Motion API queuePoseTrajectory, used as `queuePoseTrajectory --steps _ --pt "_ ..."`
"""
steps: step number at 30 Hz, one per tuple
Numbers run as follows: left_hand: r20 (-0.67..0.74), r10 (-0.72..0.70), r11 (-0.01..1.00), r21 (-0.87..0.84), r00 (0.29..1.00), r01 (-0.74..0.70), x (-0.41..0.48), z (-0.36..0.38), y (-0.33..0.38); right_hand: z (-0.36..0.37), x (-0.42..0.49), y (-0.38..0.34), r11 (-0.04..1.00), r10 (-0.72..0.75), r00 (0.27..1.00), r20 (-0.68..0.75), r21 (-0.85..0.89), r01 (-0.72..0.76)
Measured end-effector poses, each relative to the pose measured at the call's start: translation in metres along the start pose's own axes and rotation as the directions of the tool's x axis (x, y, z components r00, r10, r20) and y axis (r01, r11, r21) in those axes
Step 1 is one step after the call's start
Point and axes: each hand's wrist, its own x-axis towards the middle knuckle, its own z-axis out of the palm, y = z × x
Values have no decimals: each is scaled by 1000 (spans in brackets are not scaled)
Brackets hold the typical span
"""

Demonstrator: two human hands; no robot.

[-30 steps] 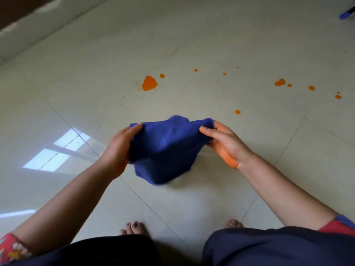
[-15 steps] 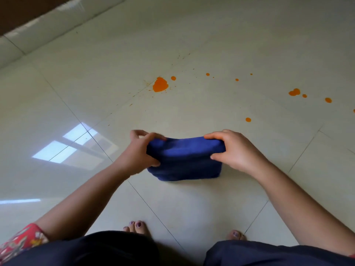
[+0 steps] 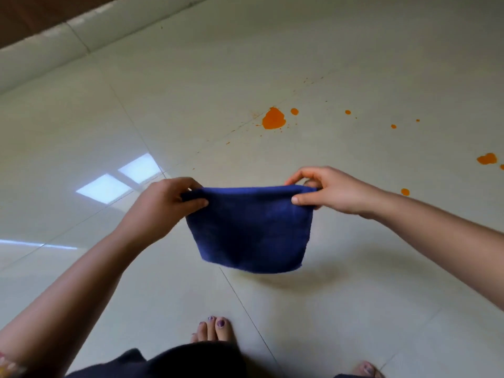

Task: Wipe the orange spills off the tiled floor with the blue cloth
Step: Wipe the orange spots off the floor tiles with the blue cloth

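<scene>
The blue cloth (image 3: 251,230) hangs folded in the air above the pale tiled floor (image 3: 191,91), held flat by its top edge. My left hand (image 3: 166,203) pinches its left corner and my right hand (image 3: 324,189) pinches its right corner. The largest orange spill (image 3: 273,119) lies on the floor beyond the cloth, with small drops to its right. Another orange blot (image 3: 486,159) sits at the far right edge, and a single drop (image 3: 405,191) lies just right of my right wrist.
A skirting and brown wall (image 3: 41,36) run along the top left. Bright window reflections (image 3: 120,178) shine on the tiles to the left. My bare feet (image 3: 214,330) stand on the floor below the cloth, near a grout line.
The cloth, bunched low between my hands half a second ago, is now lifted and stretched out flat. The view has shifted, so the spills sit further right.
</scene>
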Motion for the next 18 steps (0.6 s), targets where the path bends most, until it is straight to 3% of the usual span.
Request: queuePoseTrajectory --steps 1,2,3,5,7,10,12,15,18 --pt "-24 -12 998 -65 1000 10 9 3 -13 4 15 0 996 4 998 -70 -91 -10" --pt "-51 -25 995 -101 998 20 19 9 -26 11 30 1 955 -40 985 -165 -295 -11" --pt "-95 -50 994 -101 994 41 30 15 -45 23 48 1 850 -154 960 -233 -527 9" --pt "-214 -113 992 -70 970 100 43 34 -77 51 68 7 647 -395 905 -155 -746 155" --pt "-333 -236 968 -158 913 192 48 49 -112 89 96 17 523 -483 874 62 -779 345" --pt "-441 -307 952 -154 843 266 46 65 -164 141 129 37 420 -373 888 268 -804 420" --pt "-489 -288 954 -76 824 289 53 70 -189 164 145 48 398 -388 877 283 -807 437" --pt "-539 -302 944 -54 787 326 65 69 -205 182 166 38 362 -521 811 267 -791 493" --pt "-552 -255 958 -31 794 286 81 67 -210 195 202 15 307 -576 725 377 -723 619"
